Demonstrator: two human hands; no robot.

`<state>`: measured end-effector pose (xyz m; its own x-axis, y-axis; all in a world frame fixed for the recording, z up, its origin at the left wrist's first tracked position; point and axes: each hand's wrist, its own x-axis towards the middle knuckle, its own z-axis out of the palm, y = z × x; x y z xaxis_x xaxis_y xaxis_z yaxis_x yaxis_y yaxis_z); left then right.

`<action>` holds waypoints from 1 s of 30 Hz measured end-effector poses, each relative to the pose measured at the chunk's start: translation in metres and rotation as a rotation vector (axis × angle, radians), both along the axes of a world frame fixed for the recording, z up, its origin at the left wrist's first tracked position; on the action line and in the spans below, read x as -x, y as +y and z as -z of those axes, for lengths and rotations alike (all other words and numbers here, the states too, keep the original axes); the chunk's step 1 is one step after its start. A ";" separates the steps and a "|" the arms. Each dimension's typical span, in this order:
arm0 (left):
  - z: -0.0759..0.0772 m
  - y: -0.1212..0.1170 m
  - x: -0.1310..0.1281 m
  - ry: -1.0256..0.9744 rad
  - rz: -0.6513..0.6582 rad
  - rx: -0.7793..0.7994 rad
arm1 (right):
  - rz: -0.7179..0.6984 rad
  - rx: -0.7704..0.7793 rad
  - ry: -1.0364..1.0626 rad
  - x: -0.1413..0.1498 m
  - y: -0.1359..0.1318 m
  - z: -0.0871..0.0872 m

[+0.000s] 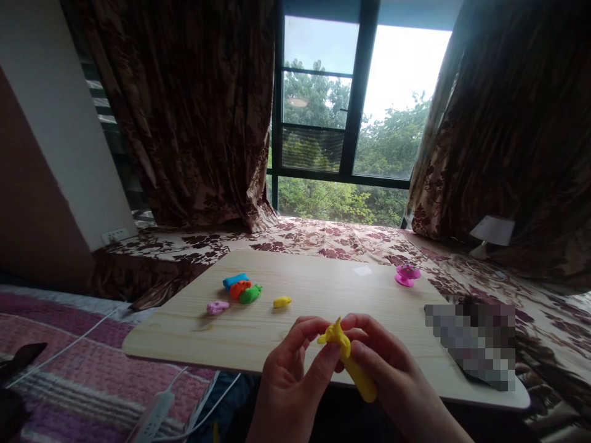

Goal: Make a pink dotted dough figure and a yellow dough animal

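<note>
A piece of yellow modelling clay (pixel 359 372) is held between both hands over the table's near edge. Its lower end is a smooth, thick roll, while the top is pulled into thin, uneven points. My left hand (pixel 298 363) pinches the upper part between thumb and fingers. Closed around the middle of the roll is my right hand (pixel 392 366), its thumb pressing from the side. A small yellow lump (pixel 282 302) lies on the table just beyond my hands. Farther left are a blue piece (pixel 236 282), an orange piece (pixel 240 289), a green piece (pixel 251 294) and a pink piece (pixel 217 307).
The light wooden table (pixel 184 332) faces a curtained window. A pink footed object with dots (pixel 407 275) stands at its far right. A blurred-out item (pixel 475 344) covers the right edge. To the left, a power strip (pixel 152 415) and white cables lie on the bed cover.
</note>
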<state>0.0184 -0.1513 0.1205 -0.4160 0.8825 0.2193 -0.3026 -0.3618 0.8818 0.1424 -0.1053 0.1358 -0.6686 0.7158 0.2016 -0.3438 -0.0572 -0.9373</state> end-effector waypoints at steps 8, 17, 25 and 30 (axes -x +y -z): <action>0.011 0.004 0.003 0.046 -0.044 0.002 | 0.133 -0.092 -0.009 0.002 0.003 0.012; 0.016 -0.001 -0.006 -0.225 -0.033 0.073 | 0.328 -0.333 -0.019 0.009 0.000 0.016; 0.008 -0.002 -0.006 -0.365 0.010 0.089 | 0.268 -0.326 -0.016 0.011 0.000 0.015; 0.017 0.002 -0.006 -0.394 0.014 0.073 | 0.319 -0.394 -0.019 0.016 0.002 0.020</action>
<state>0.0240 -0.1491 0.1040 -0.4437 0.8960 -0.0183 -0.6270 -0.2958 0.7207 0.1260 -0.1031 0.1157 -0.4349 0.7569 0.4879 -0.2694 0.4076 -0.8725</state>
